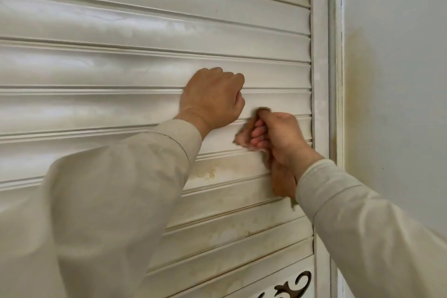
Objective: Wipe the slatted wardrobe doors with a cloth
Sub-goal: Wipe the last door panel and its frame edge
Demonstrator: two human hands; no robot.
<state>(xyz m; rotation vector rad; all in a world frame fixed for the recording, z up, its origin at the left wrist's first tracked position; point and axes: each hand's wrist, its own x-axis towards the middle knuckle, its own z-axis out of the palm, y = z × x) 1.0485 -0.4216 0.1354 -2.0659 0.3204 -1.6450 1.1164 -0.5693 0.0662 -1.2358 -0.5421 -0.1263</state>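
So the white slatted wardrobe door [121, 60] fills the shot, yellowish stains [208, 173] on the lower slats. Fisted left hand [212, 97] and brownish cloth [249, 133] rest against it.

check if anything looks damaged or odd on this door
Nothing looks broken or askew. The oddity is yellowish-brown staining on the lower slats, just below where the right hand works the cloth, and a similar discoloured patch on the wall beside the frame.

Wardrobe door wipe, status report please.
Right hand grips brown cloth against slatted door. Left hand fisted, resting on a slat. Yellowish stains below; nothing blocking.
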